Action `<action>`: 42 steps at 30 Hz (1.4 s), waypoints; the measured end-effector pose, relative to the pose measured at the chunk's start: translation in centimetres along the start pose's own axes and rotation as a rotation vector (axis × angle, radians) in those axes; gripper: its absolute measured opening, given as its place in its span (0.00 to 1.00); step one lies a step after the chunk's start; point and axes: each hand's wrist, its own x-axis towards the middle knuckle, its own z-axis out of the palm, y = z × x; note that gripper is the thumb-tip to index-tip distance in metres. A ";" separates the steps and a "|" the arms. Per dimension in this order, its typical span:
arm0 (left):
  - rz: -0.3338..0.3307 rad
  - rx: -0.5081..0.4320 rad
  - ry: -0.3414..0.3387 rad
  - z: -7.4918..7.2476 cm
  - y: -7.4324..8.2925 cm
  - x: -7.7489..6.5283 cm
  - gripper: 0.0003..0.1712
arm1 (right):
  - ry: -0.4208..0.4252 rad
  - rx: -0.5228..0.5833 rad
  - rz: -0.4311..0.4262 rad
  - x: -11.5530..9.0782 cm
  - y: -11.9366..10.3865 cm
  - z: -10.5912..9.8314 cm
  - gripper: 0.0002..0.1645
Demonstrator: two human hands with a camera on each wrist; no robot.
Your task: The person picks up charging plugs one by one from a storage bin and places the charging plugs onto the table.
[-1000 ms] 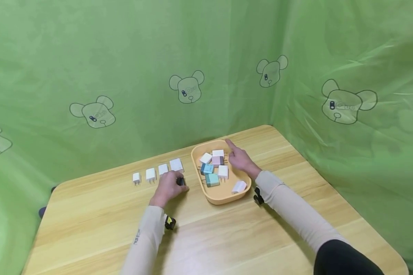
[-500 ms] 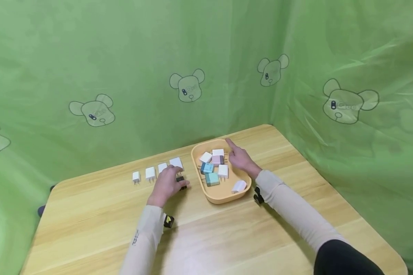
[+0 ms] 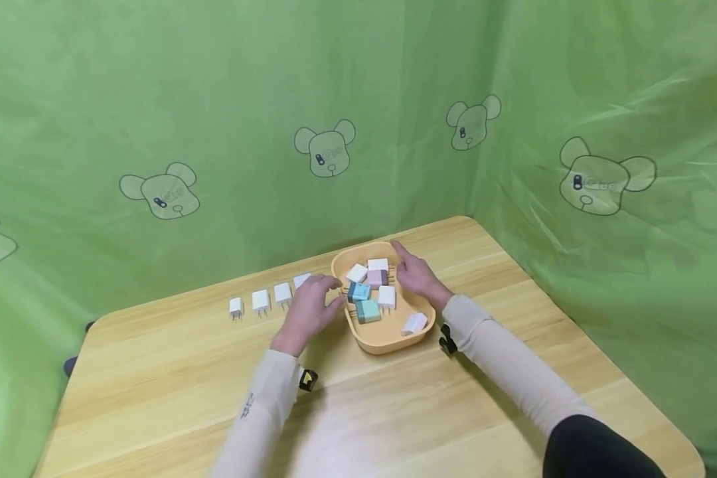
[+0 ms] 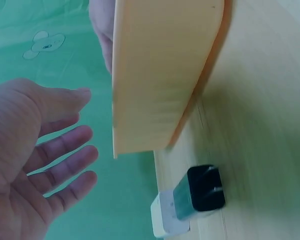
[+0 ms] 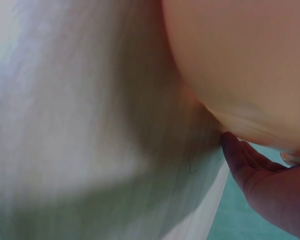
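Note:
My left hand [image 3: 311,307] hovers at the left rim of an orange tray [image 3: 387,346], fingers apart and holding nothing. In the left wrist view its fingers [image 4: 72,162] are spread beside the tray wall. My right hand [image 3: 419,277] holds the tray's right side; in the right wrist view its fingers [image 5: 240,157] lie against the outer wall, with the thumb at the rim. Inside the tray lie several plug chargers: white, a teal one [image 3: 368,311], a blue one [image 3: 359,291] and a purple one [image 3: 377,278]. A dark-ended charger [image 4: 197,192] stands on the table, hidden in the head view.
Left of the tray, white chargers stand in a row, among them a small one [image 3: 236,307], a wider one [image 3: 260,301] and another [image 3: 283,293]; my left hand partly covers the last. A green curtain [image 3: 245,133] hangs behind the wooden table [image 3: 173,372].
My left hand has let go of the dark charger at the row's right end and moved right and up to the tray's rim. The right hand and tray stay put.

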 end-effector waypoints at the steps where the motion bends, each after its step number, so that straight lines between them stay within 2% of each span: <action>1: 0.007 -0.001 -0.003 0.1 0.1 0.1 0.17 | 0.001 0.002 -0.001 0.1 0.1 0.0 0.40; 8: 0.070 -0.012 -0.039 1.3 0.7 0.6 0.15 | -0.001 -0.005 0.009 0.0 0.2 0.1 0.39; 13: 0.131 0.024 -0.068 2.0 1.3 1.2 0.15 | 0.000 -0.003 -0.002 0.0 0.2 -0.1 0.40; 17: 0.144 0.059 -0.117 2.6 1.8 1.6 0.17 | 0.004 0.006 -0.002 -0.1 0.1 -0.1 0.40; 30: 0.103 0.183 -0.232 4.1 2.7 2.1 0.26 | 0.012 -0.022 -0.012 0.1 0.3 -0.1 0.40; 36: 0.060 0.231 -0.302 4.4 3.1 2.4 0.31 | 0.034 -0.046 -0.034 -0.1 0.2 -0.1 0.40; 42: 0.051 0.269 -0.345 4.5 3.4 2.6 0.34 | 0.022 -0.040 -0.024 -0.1 0.1 -0.2 0.40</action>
